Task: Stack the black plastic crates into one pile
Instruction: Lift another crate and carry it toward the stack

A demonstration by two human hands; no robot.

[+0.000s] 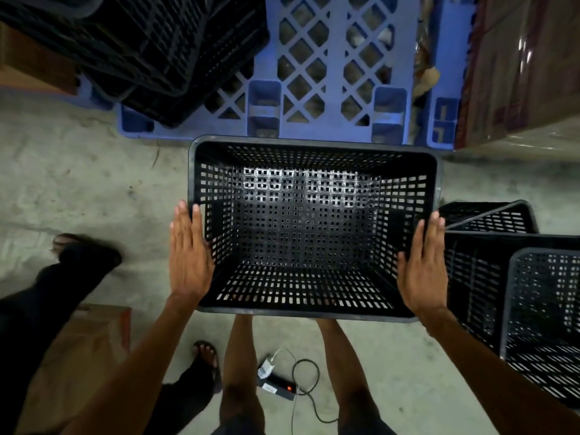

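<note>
We press our flat left hand [190,257] and right hand [422,265] against the crate [314,227]; fingers uncurled; next, carrying it onto the pile [514,277].

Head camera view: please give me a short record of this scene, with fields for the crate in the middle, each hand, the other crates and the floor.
middle crate: black crate, empty, opening up
left hand: flat, open, on crate's left side
right hand: flat, open, on crate's right side
other crates: group at right; pile on blue pallet, upper left
floor: power strip with cable
</note>
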